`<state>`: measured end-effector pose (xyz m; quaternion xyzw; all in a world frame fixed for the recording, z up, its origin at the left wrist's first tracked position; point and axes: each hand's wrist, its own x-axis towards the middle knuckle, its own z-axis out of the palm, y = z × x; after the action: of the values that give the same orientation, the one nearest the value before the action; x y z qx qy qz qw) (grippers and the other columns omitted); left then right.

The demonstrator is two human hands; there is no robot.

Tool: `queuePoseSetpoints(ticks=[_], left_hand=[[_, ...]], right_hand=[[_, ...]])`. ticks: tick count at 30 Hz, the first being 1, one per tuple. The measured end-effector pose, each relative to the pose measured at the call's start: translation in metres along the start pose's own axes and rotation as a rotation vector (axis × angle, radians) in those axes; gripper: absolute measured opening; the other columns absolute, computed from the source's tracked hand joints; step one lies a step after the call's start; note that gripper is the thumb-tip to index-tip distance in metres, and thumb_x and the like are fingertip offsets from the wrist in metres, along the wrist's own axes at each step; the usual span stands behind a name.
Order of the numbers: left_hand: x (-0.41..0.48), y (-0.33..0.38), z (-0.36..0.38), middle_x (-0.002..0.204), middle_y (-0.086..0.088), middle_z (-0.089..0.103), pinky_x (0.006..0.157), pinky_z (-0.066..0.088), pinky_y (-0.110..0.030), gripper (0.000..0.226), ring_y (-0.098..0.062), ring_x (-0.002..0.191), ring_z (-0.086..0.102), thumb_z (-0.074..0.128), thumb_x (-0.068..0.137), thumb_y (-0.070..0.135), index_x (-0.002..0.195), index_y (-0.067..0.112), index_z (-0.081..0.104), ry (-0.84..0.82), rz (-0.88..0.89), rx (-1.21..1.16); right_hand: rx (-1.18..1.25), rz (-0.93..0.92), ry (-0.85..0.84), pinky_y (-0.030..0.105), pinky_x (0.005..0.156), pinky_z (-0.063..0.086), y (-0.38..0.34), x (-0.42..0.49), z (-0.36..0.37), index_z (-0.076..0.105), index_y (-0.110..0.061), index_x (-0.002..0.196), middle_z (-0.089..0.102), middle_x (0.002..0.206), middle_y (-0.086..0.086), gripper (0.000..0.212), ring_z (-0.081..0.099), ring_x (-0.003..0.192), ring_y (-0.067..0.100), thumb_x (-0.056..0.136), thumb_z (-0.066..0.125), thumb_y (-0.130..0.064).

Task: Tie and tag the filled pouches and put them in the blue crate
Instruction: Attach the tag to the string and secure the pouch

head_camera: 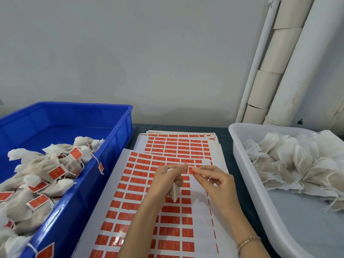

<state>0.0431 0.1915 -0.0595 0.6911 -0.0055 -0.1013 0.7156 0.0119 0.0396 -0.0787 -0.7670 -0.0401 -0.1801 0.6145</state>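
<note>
While my left hand (165, 176) curls around one pouch (175, 193) at centre frame, my right hand (216, 181) pinches one red tag (191, 170). One blue crate (119, 125) sits at left, one white tub (240, 157) at right; tagged pouches (42, 164) and plain pouches (290, 161) heaped in them overlap and run off frame, uncountable.

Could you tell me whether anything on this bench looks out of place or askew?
Only small things: the top sticker sheet lies skewed across the stack of sheets beneath, and one red tag dangles on its string over the rim of the blue crate instead of lying inside. Nothing looks spilled.
</note>
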Motion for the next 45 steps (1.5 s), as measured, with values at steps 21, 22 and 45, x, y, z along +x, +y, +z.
queuePoseSetpoints(ticks=[21,22,45], left_hand=[[0.004,-0.008,0.003,0.049,0.01,0.057,0.049,0.043,-0.008,0.022,0.0,0.045,0.053,0.064,0.09,0.036,0.071,0.025,0.067,0.117,0.093,0.123],[0.004,-0.008,0.003,0.048,0.012,0.057,0.048,0.042,-0.006,0.022,0.002,0.045,0.053,0.063,0.091,0.036,0.071,0.025,0.067,0.112,0.114,0.143],[0.005,-0.014,0.011,0.074,0.017,0.066,0.055,0.043,-0.006,0.008,-0.004,0.075,0.063,0.072,0.084,0.036,0.077,0.036,0.068,0.026,0.326,0.406]], right_hand=[[-0.178,-0.034,0.004,0.011,0.073,0.049,-0.002,-0.004,0.007,0.066,-0.049,0.083,0.061,0.101,-0.028,0.021,0.059,0.093,0.003,0.07,0.078,-0.038],[-0.13,-0.029,0.041,0.013,0.071,0.051,-0.002,-0.004,0.006,0.068,-0.045,0.083,0.063,0.099,-0.027,0.016,0.06,0.092,0.004,0.069,0.075,-0.043],[-0.184,0.043,0.075,0.005,0.068,0.044,0.006,-0.001,0.006,0.063,-0.031,0.091,0.064,0.091,-0.02,0.007,0.063,0.085,0.007,0.089,0.065,-0.025]])
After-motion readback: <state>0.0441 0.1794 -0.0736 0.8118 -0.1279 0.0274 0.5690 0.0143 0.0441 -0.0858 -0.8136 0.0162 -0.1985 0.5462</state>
